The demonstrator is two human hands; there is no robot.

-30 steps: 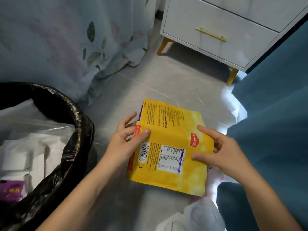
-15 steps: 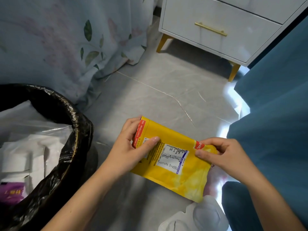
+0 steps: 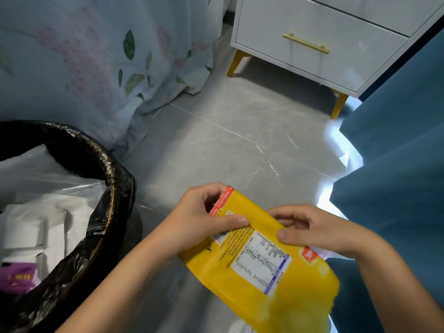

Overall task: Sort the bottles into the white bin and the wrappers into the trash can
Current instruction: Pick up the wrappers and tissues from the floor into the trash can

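Holding a yellow wrapper [image 3: 262,265] above the gray floor [image 3: 216,145] with two bare hands. Left hand [image 3: 204,219] pinching the top left corner, thumb flat across the front near the barcode, other fingers curled round the red edge behind. Right hand [image 3: 312,229] gripping the top right part, thumb pressed on the front just above the white label, other fingers bent round the back. Wrapper tilted, top edge up by the hands, lower end blurry and hanging down toward the bottom right. Printed with small dark writing, a white box of text and a small red mark.

Standing well off to the left, a trash can [image 3: 115,212] lined with a shiny black bag, apart from the wrapper. Filled partly with white paper and clear plastic, plus something purple low in the corner.

Hanging at the back left, a pale sheet with leaves and flowers [image 3: 96,56], reaching down to the floor. Sitting at the back right, a white drawer cabinet [image 3: 312,44] with a gold handle and gold legs. Covering the right side, blue cloth [image 3: 396,164]. Peeking out under the wrapper at the bottom edge, something whitish, too hidden to tell what.
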